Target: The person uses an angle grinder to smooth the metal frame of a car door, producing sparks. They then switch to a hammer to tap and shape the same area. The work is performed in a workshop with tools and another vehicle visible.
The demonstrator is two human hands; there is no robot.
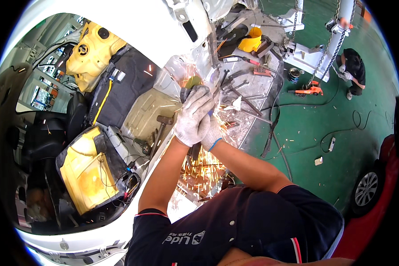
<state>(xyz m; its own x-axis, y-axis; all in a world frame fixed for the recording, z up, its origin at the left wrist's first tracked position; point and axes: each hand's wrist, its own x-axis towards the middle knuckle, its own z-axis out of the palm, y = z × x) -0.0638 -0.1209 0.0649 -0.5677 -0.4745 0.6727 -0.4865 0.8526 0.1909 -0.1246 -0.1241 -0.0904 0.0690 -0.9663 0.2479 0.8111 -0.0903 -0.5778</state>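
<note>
Both of my hands wear whitish work gloves and are closed around an angle grinder (192, 83), whose disc shows just beyond my fingers. My left hand (193, 116) lies over the top of the tool near its head. Lower and to the right, my right hand (212, 133) grips the body, which is mostly hidden under the gloves. The disc is at the bare metal edge of a white car body (206, 53). Bright sparks (204, 170) fly from there and stream down past my wrists toward me.
A hammer (165, 120) leans inside the car, left of my hands. Loose tools and a yellow bucket (252, 40) lie on the metal platform (252, 93) to the right. Beyond are hanging chains (330, 53), an orange clamp (310, 90), floor cables, a crouching person (354, 71) and a red car (377, 213).
</note>
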